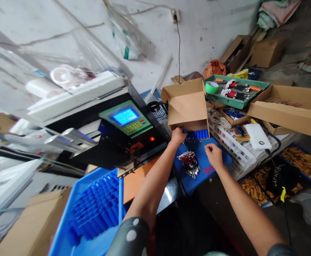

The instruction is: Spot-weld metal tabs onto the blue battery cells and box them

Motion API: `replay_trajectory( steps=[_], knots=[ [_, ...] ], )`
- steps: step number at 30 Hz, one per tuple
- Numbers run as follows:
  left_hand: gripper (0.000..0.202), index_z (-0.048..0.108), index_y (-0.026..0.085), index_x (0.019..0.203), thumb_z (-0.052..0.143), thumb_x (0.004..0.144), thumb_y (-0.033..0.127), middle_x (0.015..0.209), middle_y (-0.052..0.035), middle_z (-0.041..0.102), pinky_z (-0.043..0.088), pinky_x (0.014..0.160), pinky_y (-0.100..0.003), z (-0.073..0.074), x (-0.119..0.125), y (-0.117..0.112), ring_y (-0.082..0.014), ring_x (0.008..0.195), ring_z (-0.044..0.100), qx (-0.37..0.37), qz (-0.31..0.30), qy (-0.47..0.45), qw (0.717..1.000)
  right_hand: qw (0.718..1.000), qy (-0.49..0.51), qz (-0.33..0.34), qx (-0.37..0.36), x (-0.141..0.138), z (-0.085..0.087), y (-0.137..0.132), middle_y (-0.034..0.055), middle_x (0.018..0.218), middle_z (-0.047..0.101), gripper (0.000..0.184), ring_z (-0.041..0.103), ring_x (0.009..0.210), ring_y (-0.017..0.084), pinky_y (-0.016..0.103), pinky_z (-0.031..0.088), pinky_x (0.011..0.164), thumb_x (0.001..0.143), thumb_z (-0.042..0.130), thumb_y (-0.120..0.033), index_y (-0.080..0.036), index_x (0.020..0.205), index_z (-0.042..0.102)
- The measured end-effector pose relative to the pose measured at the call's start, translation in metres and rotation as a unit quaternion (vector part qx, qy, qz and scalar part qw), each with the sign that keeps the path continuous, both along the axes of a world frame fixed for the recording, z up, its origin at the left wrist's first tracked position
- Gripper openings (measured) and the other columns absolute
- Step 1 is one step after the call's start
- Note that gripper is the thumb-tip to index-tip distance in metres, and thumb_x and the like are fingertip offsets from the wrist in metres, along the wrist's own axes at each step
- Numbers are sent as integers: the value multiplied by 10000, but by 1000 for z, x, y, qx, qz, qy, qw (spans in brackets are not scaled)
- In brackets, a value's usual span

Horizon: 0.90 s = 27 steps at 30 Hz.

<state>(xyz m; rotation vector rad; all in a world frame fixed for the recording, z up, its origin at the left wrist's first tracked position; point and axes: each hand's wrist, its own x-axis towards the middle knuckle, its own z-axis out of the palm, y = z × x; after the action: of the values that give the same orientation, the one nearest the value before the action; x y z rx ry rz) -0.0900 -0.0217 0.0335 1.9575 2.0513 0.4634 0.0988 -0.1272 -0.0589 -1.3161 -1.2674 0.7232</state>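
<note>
My left hand (pixel 178 136) is at the front of an open cardboard box (pixel 186 106), its fingers closed around what looks like a blue cylinder (pixel 184 130). A row of similar blue cylinders (pixel 200 134) lies at the box's open front. Over the blue mat (pixel 198 150), my right hand (pixel 214 155) is curled closed; whatever its fingers hold, if anything, is hidden. Between my hands, a bundle of short red and black wires (pixel 189 163) with white ends and metal tips lies on the mat.
Left of me stands a machine with a lit blue screen (pixel 125 115). A blue bin (pixel 96 245) holds many blue cylinders. At the right are a white basket (pixel 228 153), a green tray (pixel 241 103) with wire bundles and tape, a white power bank (pixel 257 136) and bins of yellow-orange pieces (pixel 305 161).
</note>
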Motion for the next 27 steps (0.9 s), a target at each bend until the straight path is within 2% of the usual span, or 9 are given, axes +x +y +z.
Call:
replay_trajectory(
  steps=[3, 7, 10, 13, 17, 19, 21, 24, 27],
  knots=[
    [88, 710, 124, 766, 692, 728, 201, 827, -179, 715, 482, 788, -343, -12, 3, 13, -286, 866, 671, 8, 29, 25, 999, 1000, 12, 6, 0, 0, 1, 0, 46, 715, 674, 249, 626, 675, 200, 290, 476, 677, 860, 535, -417, -199, 759, 600],
    [113, 725, 133, 820, 688, 714, 151, 851, -172, 723, 485, 826, -355, -23, 1, 17, -282, 894, 669, 32, 29, 4, 999, 1000, 19, 10, 0, 0, 2, -1, 37, 719, 671, 233, 625, 680, 198, 288, 478, 686, 862, 538, -406, -207, 757, 598],
    [110, 734, 162, 817, 642, 761, 143, 876, -152, 730, 484, 834, -337, -23, 0, 11, -276, 920, 667, 41, 6, 1, 999, 1000, 22, 11, 1, 1, 1, -1, 34, 709, 664, 231, 624, 680, 199, 287, 477, 687, 862, 537, -404, -210, 750, 593],
    [198, 739, 167, 851, 549, 827, 121, 924, -131, 734, 479, 839, -317, -15, -2, -9, -256, 936, 665, 75, -27, -15, 997, 1000, 19, 13, 3, 2, 0, 0, 36, 710, 665, 227, 626, 683, 200, 287, 479, 684, 860, 536, -399, -210, 746, 592],
    [213, 716, 149, 976, 551, 870, 231, 877, -84, 730, 501, 766, -291, 2, -20, -67, -209, 817, 665, 89, -72, -90, 989, 1000, -1, 12, 2, 3, -2, 1, 49, 732, 679, 234, 632, 699, 206, 289, 482, 681, 860, 532, -401, -203, 759, 604],
    [250, 700, 162, 1020, 561, 883, 320, 878, -63, 725, 510, 736, -284, 8, -38, -110, -193, 782, 660, 85, -102, -114, 984, 1000, -10, 10, 8, 3, -3, 1, 53, 735, 683, 234, 633, 701, 207, 289, 480, 685, 858, 533, -399, -198, 763, 610],
    [266, 691, 186, 1034, 550, 900, 368, 908, -60, 722, 511, 708, -280, 10, -59, -158, -189, 781, 660, 102, -100, -113, 983, 1000, -22, 7, 13, 3, -3, 2, 57, 736, 687, 236, 634, 700, 208, 292, 478, 692, 854, 537, -400, -194, 768, 615],
    [255, 681, 209, 1032, 525, 921, 377, 862, -63, 708, 515, 666, -286, -1, -84, -230, -189, 748, 657, 152, -78, -110, 979, 998, -56, -1, 20, 2, -4, 4, 67, 741, 692, 252, 636, 700, 214, 301, 474, 703, 850, 532, -410, -188, 774, 625],
    [219, 675, 232, 1022, 518, 932, 355, 899, -68, 708, 536, 762, -316, -27, -93, -282, -196, 813, 669, 182, -84, -131, 971, 994, -107, -8, 34, 1, -4, 4, 78, 759, 697, 272, 637, 706, 220, 309, 470, 711, 851, 515, -418, -182, 792, 638]
  ],
)
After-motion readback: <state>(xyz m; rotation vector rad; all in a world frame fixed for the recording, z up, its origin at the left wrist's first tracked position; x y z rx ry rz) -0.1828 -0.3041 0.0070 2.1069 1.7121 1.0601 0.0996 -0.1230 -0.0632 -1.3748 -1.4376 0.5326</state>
